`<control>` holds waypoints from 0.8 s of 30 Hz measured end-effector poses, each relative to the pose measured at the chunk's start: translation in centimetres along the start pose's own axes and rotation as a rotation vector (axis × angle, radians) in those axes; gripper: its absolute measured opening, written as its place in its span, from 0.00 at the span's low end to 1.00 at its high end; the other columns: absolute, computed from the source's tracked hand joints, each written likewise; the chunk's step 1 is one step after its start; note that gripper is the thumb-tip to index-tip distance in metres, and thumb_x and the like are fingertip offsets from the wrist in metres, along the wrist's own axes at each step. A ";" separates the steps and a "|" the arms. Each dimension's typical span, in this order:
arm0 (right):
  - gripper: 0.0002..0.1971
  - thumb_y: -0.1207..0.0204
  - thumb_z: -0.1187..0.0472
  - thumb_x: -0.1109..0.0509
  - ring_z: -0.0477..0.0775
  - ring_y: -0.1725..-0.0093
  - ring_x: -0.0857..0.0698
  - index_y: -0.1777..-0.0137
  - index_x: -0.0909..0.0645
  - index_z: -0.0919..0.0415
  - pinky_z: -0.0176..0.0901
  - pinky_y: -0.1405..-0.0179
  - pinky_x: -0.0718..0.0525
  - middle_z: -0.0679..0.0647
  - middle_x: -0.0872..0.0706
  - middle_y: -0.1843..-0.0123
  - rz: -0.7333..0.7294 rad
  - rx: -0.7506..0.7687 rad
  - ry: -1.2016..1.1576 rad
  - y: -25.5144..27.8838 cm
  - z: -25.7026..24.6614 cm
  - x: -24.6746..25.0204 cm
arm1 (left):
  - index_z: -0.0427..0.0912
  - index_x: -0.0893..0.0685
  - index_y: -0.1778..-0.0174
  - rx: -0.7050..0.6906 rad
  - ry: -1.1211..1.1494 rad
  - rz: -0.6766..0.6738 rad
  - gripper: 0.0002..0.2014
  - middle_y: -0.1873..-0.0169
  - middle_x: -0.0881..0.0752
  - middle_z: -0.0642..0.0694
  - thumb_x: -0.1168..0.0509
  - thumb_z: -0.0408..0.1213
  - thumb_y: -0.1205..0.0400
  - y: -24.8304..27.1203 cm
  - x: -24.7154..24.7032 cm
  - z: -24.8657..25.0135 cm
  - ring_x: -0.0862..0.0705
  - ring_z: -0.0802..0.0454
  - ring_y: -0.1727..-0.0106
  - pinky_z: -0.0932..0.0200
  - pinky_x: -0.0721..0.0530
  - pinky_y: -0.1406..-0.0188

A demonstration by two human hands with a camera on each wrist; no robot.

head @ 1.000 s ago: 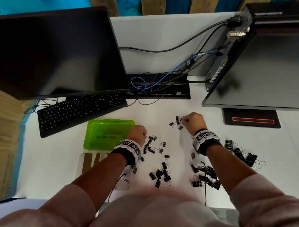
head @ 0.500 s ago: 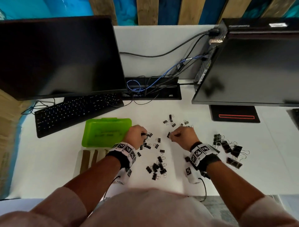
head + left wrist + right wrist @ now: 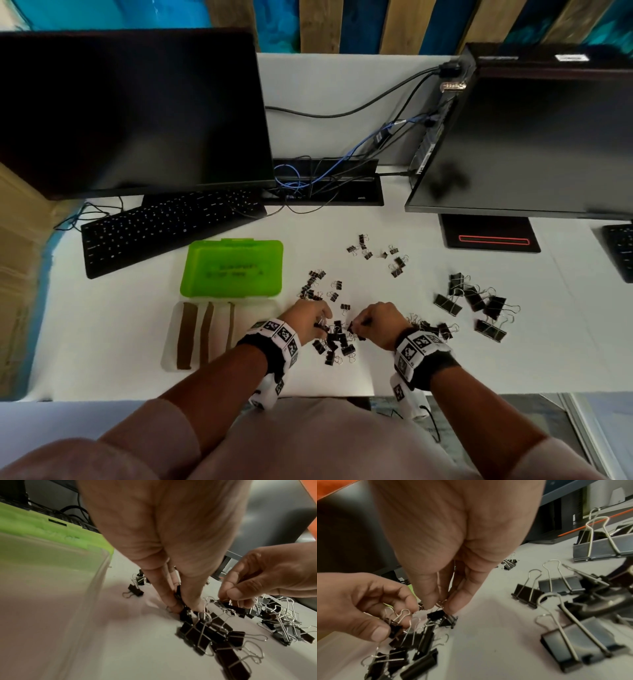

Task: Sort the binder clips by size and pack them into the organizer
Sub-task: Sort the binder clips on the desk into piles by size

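Sorting partly done: large binder clips [image 3: 474,301] grouped right on the desk [image 3: 411,359], small ones far centre. Left hand [image 3: 308,317] and right hand [image 3: 376,317] each pinch a clip from the mixed pile [image 3: 337,344]. Organizer [image 3: 205,337] holds none yet.

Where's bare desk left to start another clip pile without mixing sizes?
Bare desk lies near the front edge, right of the right hand, below the large binder clips. More lies left of the organizer tray. It is crowded between both hands, where the left hand works in the medium binder clips.
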State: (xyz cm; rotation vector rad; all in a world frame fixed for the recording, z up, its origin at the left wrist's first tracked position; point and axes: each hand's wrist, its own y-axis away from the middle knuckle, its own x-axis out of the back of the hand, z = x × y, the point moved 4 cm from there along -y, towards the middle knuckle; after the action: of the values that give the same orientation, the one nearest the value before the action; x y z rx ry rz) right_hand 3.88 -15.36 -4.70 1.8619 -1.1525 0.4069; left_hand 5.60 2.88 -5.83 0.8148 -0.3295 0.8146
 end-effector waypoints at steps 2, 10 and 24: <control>0.06 0.28 0.59 0.30 0.46 0.58 0.13 0.61 0.11 0.55 0.38 0.54 0.16 0.48 0.08 0.55 0.019 0.011 -0.021 0.4 -0.2 -0.2 | 0.46 0.20 0.39 -0.018 0.042 -0.041 0.25 0.54 0.17 0.47 0.24 0.27 0.31 0.0 -0.4 0.3 0.18 0.53 0.54 0.58 0.16 0.47; 0.08 0.23 0.54 0.34 0.50 0.52 0.14 0.55 0.13 0.53 0.44 0.47 0.16 0.51 0.09 0.50 0.066 0.036 -0.013 -0.5 0.3 1.2 | 0.47 0.23 0.33 -0.117 -0.022 0.060 0.26 0.41 0.20 0.47 0.25 0.42 0.27 -0.1 0.4 1.2 0.24 0.55 0.44 0.61 0.25 0.38; 0.25 0.25 0.61 0.32 0.63 0.29 0.27 0.28 0.29 0.60 0.55 0.31 0.23 0.61 0.33 0.26 0.286 -0.236 0.176 -6.5 5.4 9.8 | 0.43 0.31 0.30 0.113 -0.155 0.272 0.33 0.33 0.30 0.43 0.26 0.25 0.30 -1.9 3.7 -0.9 0.25 0.44 0.33 0.50 0.25 0.31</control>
State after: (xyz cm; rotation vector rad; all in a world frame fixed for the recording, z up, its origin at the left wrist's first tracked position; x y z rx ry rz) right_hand 13.51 -23.98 -4.54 1.4332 -1.2891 0.5573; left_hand 9.43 4.71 -5.35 0.9540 -0.5440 1.0332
